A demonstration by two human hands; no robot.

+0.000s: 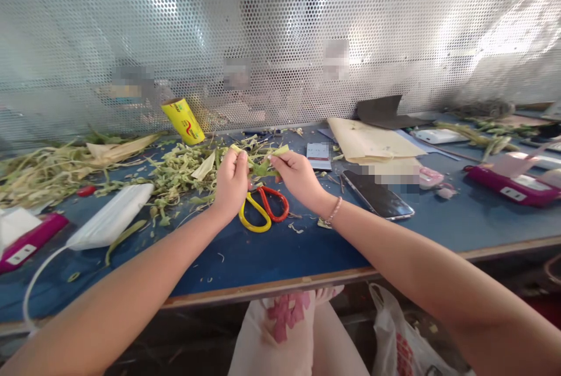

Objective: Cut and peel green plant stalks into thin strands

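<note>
My left hand (232, 180) is closed, its thumb pressed against the fingers, on one side of a green plant piece (262, 168). Opposite it, my right hand (298, 176) pinches the other side, a pinkish bracelet on its wrist. The piece spans the gap between both hands; its exact kind is unclear. Below them lies a pair of scissors (256, 228) with one yellow and one red handle, the blades hidden behind my left hand. A heap of cut green plant bits (182, 171) spreads just left of and behind my hands.
A yellow tube (184, 121) leans near the perforated metal screen (280, 31). More stalks (39, 174) lie far left, near a white cabled device (111, 218) and a magenta power strip (33, 241). To the right are a phone (377, 193), brown paper (372, 141) and another magenta strip (511, 186).
</note>
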